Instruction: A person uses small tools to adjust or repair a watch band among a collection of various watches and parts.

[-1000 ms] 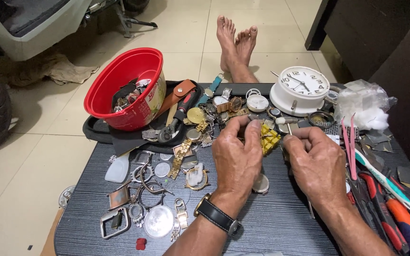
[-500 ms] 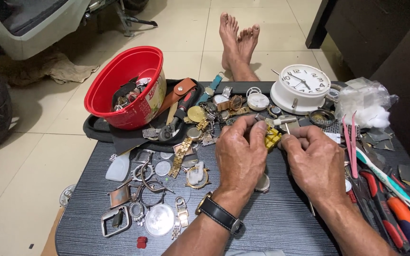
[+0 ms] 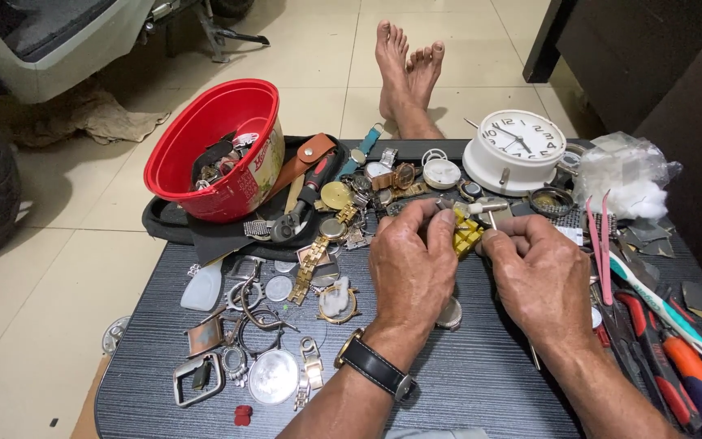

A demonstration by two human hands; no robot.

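The left hand [image 3: 410,264] and right hand [image 3: 535,272] sat close together, fingertips pinched on a small yellow tool [image 3: 466,236] held between them, just above the dark table [image 3: 481,382]. Left of the hands lay watch parts [image 3: 270,325]. Beyond them stood a white clock [image 3: 516,150] and a red bowl [image 3: 214,150].

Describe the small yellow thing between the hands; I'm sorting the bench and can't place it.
The yellow block is a small blocky piece, plastic by its look, with ridged or slotted faces. It sits low over the dark table, between the left hand and the right hand, whose fingertips close in on it. Fingers hide most of it, so its full shape cannot be told.
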